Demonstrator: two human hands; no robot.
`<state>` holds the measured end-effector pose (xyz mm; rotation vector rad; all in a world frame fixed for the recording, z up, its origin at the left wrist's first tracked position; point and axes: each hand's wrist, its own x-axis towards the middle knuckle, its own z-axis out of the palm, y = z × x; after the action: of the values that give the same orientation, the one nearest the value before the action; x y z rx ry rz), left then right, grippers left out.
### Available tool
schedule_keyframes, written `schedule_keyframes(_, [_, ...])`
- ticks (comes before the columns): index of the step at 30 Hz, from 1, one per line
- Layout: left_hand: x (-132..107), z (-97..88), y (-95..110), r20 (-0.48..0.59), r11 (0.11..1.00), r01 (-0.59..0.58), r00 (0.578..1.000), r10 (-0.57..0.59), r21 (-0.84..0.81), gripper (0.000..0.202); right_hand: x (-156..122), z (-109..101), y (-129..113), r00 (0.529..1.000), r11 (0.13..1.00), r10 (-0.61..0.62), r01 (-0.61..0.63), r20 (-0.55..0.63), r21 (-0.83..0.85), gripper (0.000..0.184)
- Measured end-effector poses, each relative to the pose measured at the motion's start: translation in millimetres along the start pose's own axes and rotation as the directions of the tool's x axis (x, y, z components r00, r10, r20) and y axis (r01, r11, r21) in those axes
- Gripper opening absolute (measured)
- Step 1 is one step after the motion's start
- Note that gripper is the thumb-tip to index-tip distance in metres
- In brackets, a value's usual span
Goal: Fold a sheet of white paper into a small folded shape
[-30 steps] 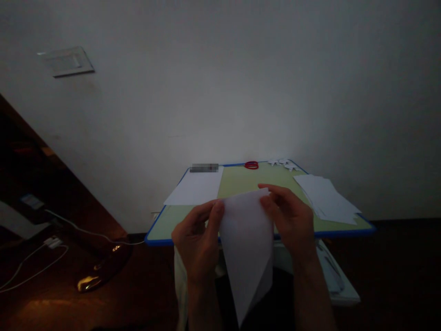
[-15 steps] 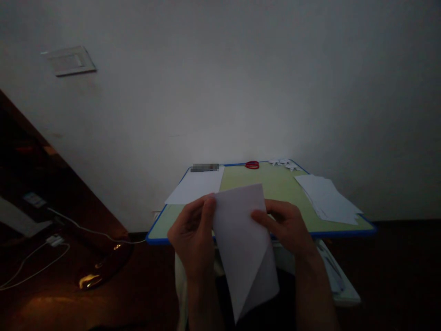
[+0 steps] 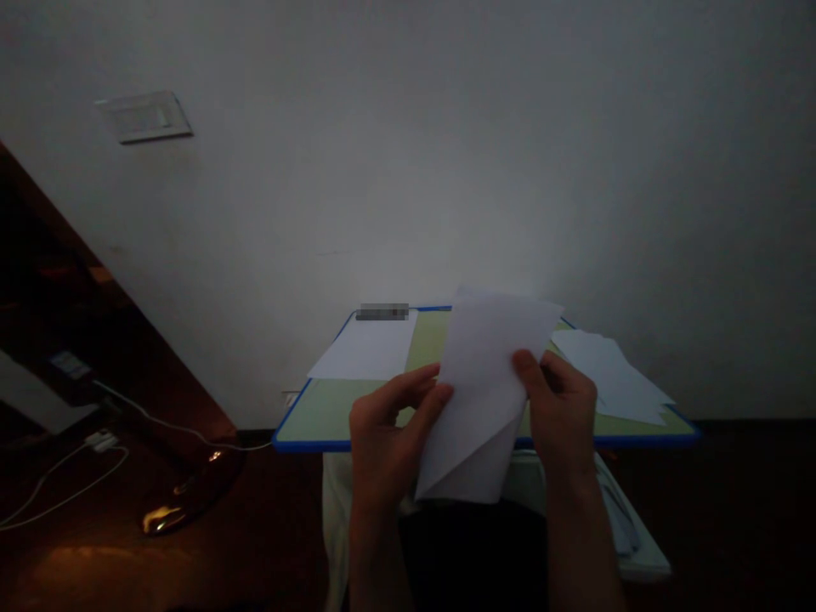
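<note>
A folded sheet of white paper is held up over the table's near edge, with a slanting fold across its lower part. My left hand pinches its left edge between thumb and fingers. On the right edge, my right hand grips the sheet, thumb on the near face and fingers behind. The paper hides the middle of the table and its far right corner.
A green table with a blue rim stands against the wall. White paper lies at its left, below a blurred-out dark strip. More white sheets overlap at the right. A white cable runs to the left.
Both hands have moved the folded paper up and to the right, and it now leans to the right. The red-handled scissors and paper scraps at the back are now hidden behind it.
</note>
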<state>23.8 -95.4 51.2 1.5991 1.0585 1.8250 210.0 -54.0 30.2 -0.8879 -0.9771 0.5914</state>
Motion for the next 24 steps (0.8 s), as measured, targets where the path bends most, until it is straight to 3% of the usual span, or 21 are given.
schedule_keyframes(5, [1,3.7,4,-0.090,0.994,-0.040,0.995,0.049,0.102,0.024,-3,3,0,1.000,1.000,-0.004,0.004,-0.007,-0.013,0.050])
schedule_keyframes(11, [3,3.2,6,-0.043,0.978,-0.125,0.990,0.134,0.164,0.027,-5,3,0,0.999,1.000,0.024,-0.024,-0.025,-0.004,0.053])
schedule_keyframes(17, [2,2.3,5,-0.021,0.982,-0.086,0.996,0.090,0.171,0.028,-3,3,-5,1.000,1.000,0.003,-0.004,-0.010,-0.029,0.059])
schedule_keyframes(24, [-2,10.2,6,-0.156,0.988,0.044,0.988,-0.020,0.149,0.024,-6,8,-12,0.974,0.996,0.087,-0.086,0.208,-0.015,0.051])
